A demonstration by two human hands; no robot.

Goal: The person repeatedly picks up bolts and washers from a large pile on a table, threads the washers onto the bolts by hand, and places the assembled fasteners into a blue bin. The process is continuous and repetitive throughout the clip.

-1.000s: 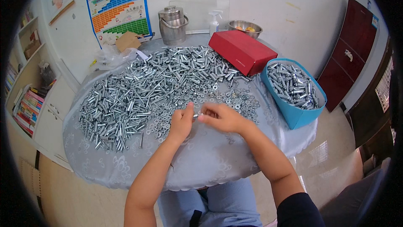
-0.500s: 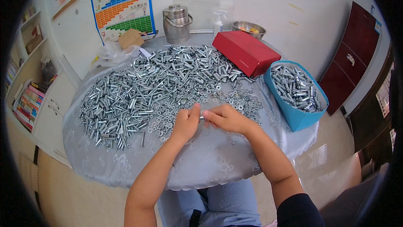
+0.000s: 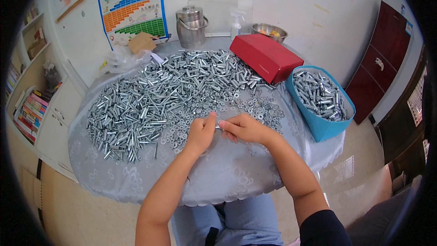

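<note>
My left hand (image 3: pixel 200 133) and my right hand (image 3: pixel 246 128) meet over the near middle of the table, just in front of the heaped hardware. Between them is a short silvery metal bolt (image 3: pixel 218 128), mostly covered by my fingers. The left fingers are closed around one end, thumb pointing up. At the other end, my right thumb and fingertips pinch it. A large heap of zinc-coloured bolts and sleeves (image 3: pixel 132 109) spreads behind and to the left. Loose washers (image 3: pixel 268 112) and nuts lie scattered just beyond my hands.
A blue fabric bin (image 3: pixel 318 131) filled with assembled bolts (image 3: pixel 320 96) stands at the right. Next to it lies a red box (image 3: pixel 266 57). Along the back are a steel pot (image 3: pixel 191 30), a spray bottle (image 3: pixel 236 25), a metal bowl (image 3: pixel 283 34) and a plastic bag (image 3: pixel 125 60).
My right fingers have shifted slightly on the bolt, the lower ones now extending a little further down. The left hand holds nearly the same place.
</note>
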